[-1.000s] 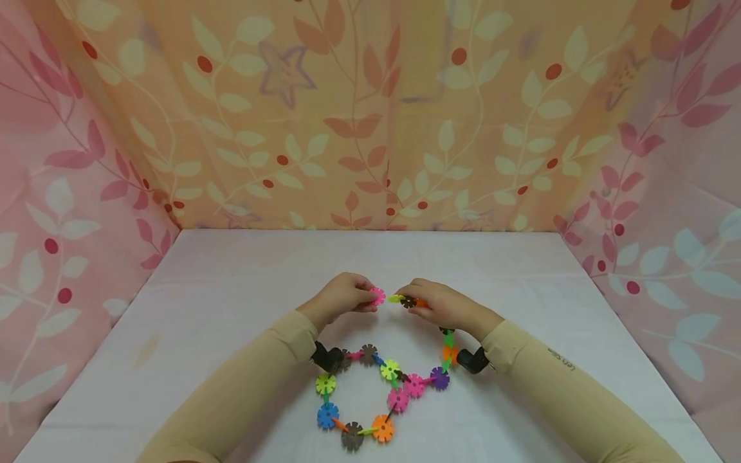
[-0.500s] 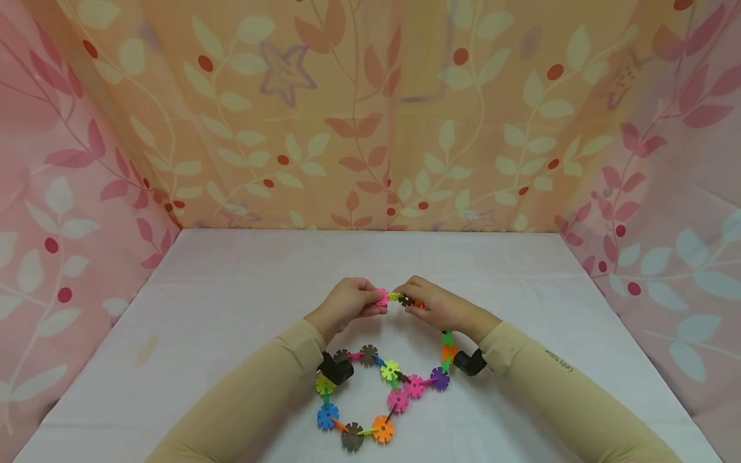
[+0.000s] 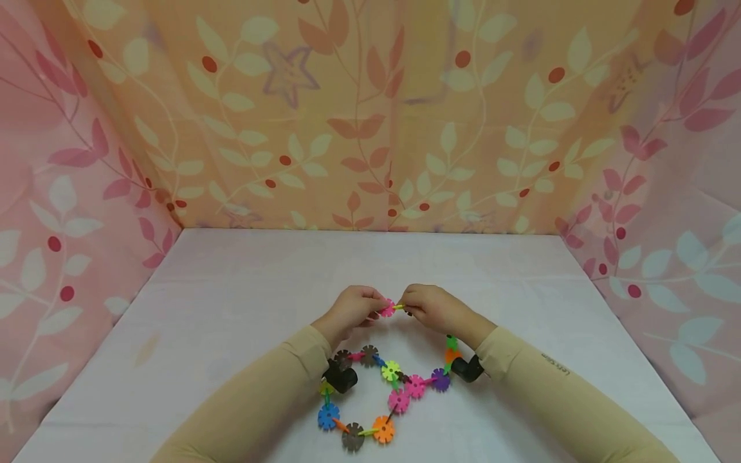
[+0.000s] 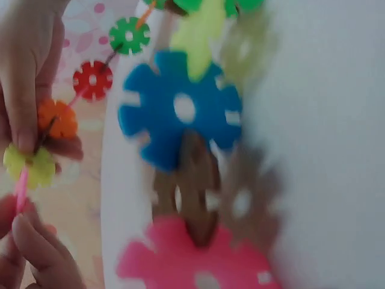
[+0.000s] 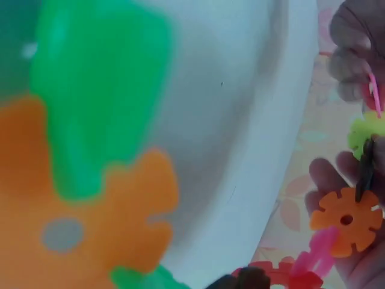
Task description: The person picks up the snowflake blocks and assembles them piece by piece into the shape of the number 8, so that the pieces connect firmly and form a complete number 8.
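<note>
My left hand [image 3: 354,313] pinches a pink notched plastic disc [image 3: 388,308] by its edge. Facing it, my right hand [image 3: 435,307] pinches a yellow notched disc [image 3: 399,307]. Seen from the left wrist, the pink disc [image 4: 22,188] stands edge-on against the rim of the yellow disc [image 4: 36,170]; how deep they interlock is hard to tell. From the right hand runs a chain of discs, with an orange disc [image 5: 347,220] linked behind the yellow one by a dark disc [image 5: 365,171]. Part of this chain is hidden under the right hand in the head view.
The chain lies looped on the white table [image 3: 231,283], with a blue disc [image 3: 329,417], a brown disc [image 3: 352,438], an orange disc and a purple disc [image 3: 440,380] among several others. Patterned cloth [image 3: 359,128] walls in the back and sides.
The pink disc and the yellow disc were apart a second ago and now meet. My left hand has moved right, and the right hand's fingers have shifted onto the yellow disc.
</note>
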Motion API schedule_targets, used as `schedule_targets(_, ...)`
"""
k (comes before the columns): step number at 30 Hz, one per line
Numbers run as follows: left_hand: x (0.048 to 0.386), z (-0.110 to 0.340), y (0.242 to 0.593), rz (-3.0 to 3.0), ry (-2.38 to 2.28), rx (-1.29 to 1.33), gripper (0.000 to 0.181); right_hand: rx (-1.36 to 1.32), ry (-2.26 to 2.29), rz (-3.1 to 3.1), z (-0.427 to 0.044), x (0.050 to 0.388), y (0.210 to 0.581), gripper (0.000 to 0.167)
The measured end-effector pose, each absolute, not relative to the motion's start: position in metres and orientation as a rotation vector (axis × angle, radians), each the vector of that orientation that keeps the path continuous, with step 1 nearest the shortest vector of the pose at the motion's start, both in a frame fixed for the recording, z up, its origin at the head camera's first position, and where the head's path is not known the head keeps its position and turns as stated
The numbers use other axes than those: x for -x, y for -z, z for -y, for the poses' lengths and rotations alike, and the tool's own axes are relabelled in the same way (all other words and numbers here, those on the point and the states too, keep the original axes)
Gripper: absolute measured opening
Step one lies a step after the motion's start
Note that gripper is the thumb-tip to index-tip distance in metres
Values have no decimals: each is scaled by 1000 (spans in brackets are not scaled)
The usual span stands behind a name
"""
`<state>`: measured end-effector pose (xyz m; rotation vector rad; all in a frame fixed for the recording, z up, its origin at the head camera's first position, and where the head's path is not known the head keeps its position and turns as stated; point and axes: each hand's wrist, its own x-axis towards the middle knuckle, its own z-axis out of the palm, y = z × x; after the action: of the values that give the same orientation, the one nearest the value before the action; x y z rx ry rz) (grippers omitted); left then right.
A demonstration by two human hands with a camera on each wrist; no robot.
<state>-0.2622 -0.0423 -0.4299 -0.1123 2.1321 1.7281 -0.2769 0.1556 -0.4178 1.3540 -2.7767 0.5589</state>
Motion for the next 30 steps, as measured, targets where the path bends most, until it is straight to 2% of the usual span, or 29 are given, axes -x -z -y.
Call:
schedule_targets(18,263,42,422,-2089,-1767,63,12,-1439,-813,2606,-164,283,424,7)
schedule_targets(24,265,63,419,-2112,-1651,-49,18,-1482,-834,2600,-159,281,421,6)
schedule_targets(30,270,105,417,-2285,-1418,-87,25,-1401,-793,2695,-154,279,419,10)
